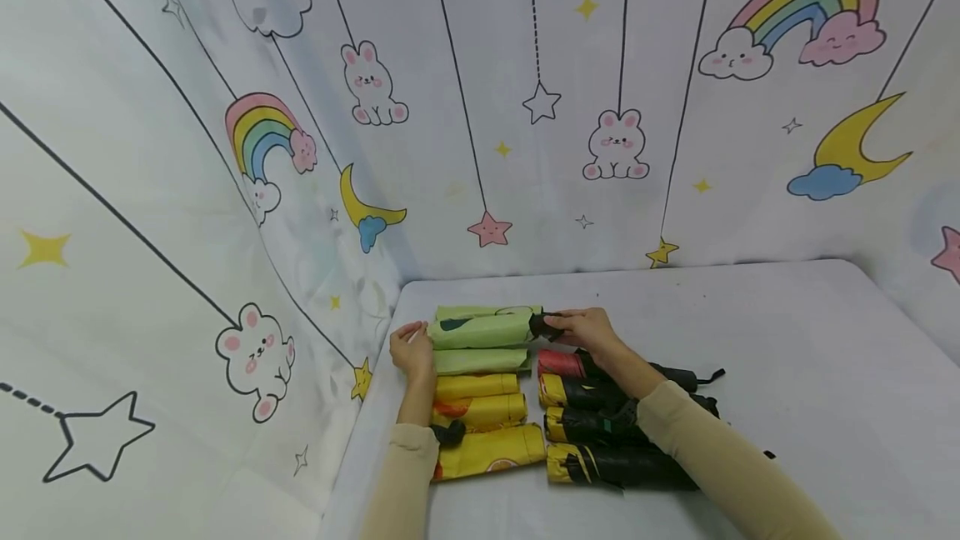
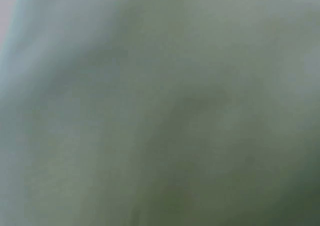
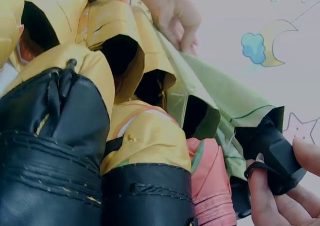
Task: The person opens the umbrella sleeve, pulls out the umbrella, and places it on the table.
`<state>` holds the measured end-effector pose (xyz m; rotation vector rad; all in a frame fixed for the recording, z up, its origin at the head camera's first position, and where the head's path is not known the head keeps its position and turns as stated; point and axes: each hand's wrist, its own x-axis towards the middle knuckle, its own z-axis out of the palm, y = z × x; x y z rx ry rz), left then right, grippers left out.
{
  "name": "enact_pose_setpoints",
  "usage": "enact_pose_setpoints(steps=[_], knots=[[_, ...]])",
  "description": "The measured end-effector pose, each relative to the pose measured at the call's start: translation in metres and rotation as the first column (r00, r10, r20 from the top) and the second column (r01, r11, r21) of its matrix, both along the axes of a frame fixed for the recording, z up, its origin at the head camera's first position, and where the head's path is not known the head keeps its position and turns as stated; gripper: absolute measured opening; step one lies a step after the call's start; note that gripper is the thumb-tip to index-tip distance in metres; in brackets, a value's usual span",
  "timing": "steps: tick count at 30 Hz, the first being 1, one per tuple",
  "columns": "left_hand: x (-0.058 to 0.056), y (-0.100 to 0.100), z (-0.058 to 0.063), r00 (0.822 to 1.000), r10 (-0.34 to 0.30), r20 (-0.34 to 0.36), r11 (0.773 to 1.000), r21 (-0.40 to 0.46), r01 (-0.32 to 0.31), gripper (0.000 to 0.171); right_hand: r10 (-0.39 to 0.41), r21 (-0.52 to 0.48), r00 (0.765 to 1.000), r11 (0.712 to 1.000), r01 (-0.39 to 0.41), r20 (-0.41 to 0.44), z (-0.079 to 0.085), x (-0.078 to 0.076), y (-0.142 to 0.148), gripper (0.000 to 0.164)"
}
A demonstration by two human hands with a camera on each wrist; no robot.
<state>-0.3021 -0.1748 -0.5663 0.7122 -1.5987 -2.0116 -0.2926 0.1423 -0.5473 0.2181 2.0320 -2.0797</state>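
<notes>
My left hand (image 1: 411,350) pinches the left end of a light green umbrella sleeve (image 1: 483,330), held over other green sleeves. At the sleeve's right mouth, my right hand (image 1: 589,332) grips the black handle (image 1: 546,325) of a folded umbrella, most of which is hidden inside. In the right wrist view, a finger of the right hand (image 3: 280,196) lies by the small strap loop on the black handle (image 3: 274,153). The green sleeve (image 3: 235,88) slants up from there toward the left hand (image 3: 172,18). The left wrist view shows only a greenish blur.
Below the left hand lie several yellow sleeves (image 1: 480,412). Right of them is a row of folded umbrellas, one red and black (image 1: 561,363), others yellow and black (image 1: 626,467). They rest on a white table (image 1: 810,340) against a patterned cloth backdrop (image 1: 450,148).
</notes>
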Motion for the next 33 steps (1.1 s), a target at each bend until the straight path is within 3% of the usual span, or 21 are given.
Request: enact_pose_setpoints(steps=[12, 33], knots=[[0.001, 0.000, 0.000, 0.999, 0.008, -0.033, 0.999, 0.047, -0.006, 0.038, 0.008, -0.035, 1.000, 0.999, -0.008, -0.004, 0.002, 0.003, 0.004, 0.057], [0.002, -0.001, 0.000, 0.997, 0.007, -0.073, 0.998, 0.070, -0.002, 0.040, -0.014, -0.087, 1.000, 0.996, 0.014, 0.008, 0.003, 0.007, 0.015, 0.059]])
